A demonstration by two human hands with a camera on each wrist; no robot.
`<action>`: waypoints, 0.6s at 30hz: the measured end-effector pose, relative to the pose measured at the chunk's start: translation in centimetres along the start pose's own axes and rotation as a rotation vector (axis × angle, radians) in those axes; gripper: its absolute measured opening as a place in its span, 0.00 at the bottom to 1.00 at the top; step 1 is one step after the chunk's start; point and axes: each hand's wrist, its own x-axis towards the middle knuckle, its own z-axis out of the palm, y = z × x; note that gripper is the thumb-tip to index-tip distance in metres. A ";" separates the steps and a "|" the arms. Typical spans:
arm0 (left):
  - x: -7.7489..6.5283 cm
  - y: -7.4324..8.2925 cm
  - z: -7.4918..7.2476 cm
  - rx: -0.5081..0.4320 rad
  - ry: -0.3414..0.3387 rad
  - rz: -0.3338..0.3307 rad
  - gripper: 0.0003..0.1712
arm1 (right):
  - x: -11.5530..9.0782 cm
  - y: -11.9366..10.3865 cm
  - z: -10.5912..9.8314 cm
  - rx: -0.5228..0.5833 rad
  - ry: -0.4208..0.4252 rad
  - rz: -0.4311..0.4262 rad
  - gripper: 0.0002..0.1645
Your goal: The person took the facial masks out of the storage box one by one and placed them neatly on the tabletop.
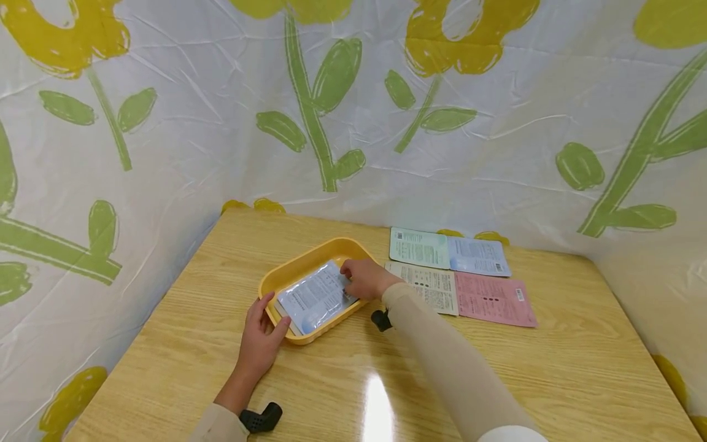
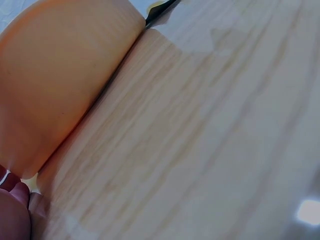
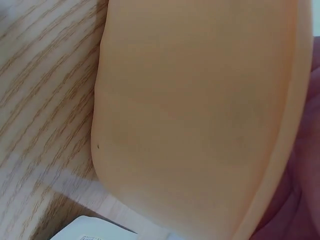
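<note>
A yellow plastic tray (image 1: 337,248) lies at a slant on the table, its outer wall filling much of the left wrist view (image 2: 65,85) and right wrist view (image 3: 190,115). Inside it lies a shiny pale-blue and white sheet mask packet (image 1: 312,301), with more edges showing beneath. My left hand (image 1: 259,344) grips the tray's near left end, thumb at the rim and fingers around the outside. Reaching over the right side, my right hand (image 1: 367,279) has curled fingers pinching the packet's right end. The fingertips are partly hidden.
Right of the tray, flat packets lie in two rows: green (image 1: 420,248) and blue (image 1: 477,256) behind, beige (image 1: 433,291) and pink (image 1: 494,299) in front. The right forearm passes close to the beige one. A flower-printed cloth (image 1: 221,123) hangs around the wooden table (image 1: 552,374).
</note>
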 end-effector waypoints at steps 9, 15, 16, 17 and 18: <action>0.1 0.0 -0.1 -0.004 -0.008 0.005 0.38 | 0.3 -0.4 0.4 -0.037 0.002 0.033 0.26; 0.2 0.0 -0.1 -0.008 -0.011 0.011 0.38 | 0.5 -0.8 0.5 -0.039 0.002 0.075 0.27; 0.2 -0.1 0.0 -0.009 -0.011 0.012 0.38 | 0.5 -0.8 0.5 -0.038 0.000 0.082 0.28; 0.2 -0.1 0.0 -0.011 -0.011 0.014 0.38 | 0.5 -0.8 0.5 -0.035 0.000 0.087 0.28; 0.2 -0.1 0.0 -0.011 -0.010 0.016 0.38 | 0.6 -0.9 0.5 -0.035 -0.001 0.093 0.28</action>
